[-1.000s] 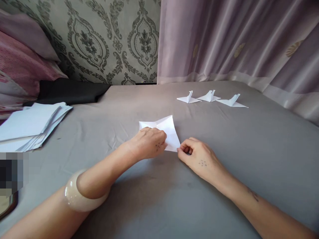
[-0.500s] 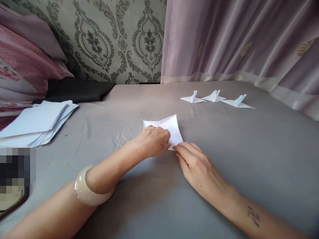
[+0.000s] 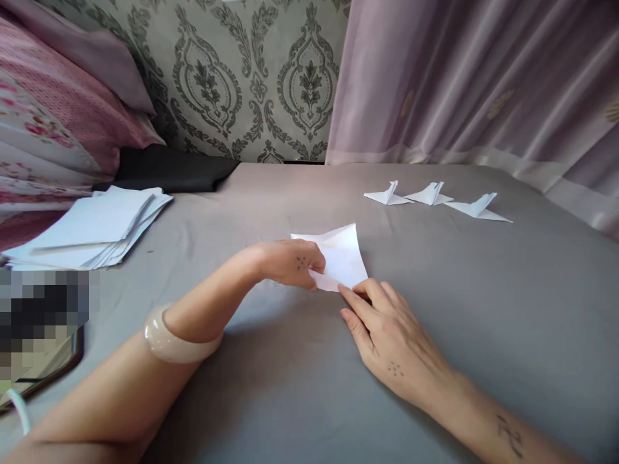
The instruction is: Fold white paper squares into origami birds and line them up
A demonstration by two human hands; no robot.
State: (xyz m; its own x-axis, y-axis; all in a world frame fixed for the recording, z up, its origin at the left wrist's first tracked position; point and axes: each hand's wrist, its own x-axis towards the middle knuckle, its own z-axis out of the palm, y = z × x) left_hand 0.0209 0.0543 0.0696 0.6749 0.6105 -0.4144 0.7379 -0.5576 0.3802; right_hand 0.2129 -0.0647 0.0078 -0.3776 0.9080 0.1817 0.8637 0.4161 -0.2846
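Observation:
A white sheet of paper [image 3: 342, 251] lies on the grey cloth in front of me, creased, with its near edge folded up in a narrow strip. My left hand [image 3: 300, 261] is closed on the left part of that near edge, its curled fingers hiding the sheet's left side. At the near right corner rests my right hand [image 3: 382, 316], its index fingertip on the folded strip. The right thumb stands apart from the index finger, off the paper, so this hand is open.
Three folded paper birds [image 3: 389, 194] stand in a row at the back right. A stack of white paper [image 3: 91, 222] lies at the left, by a black folded cloth [image 3: 174, 169]. Nearer me at the left is a dark-rimmed object [image 3: 58, 361], partly blurred out. Curtains [image 3: 435, 84] hang behind.
My left hand has turned and now grips the near edge, where the folded strip shows. My right thumb has parted from the index finger. The whole view has shifted slightly left.

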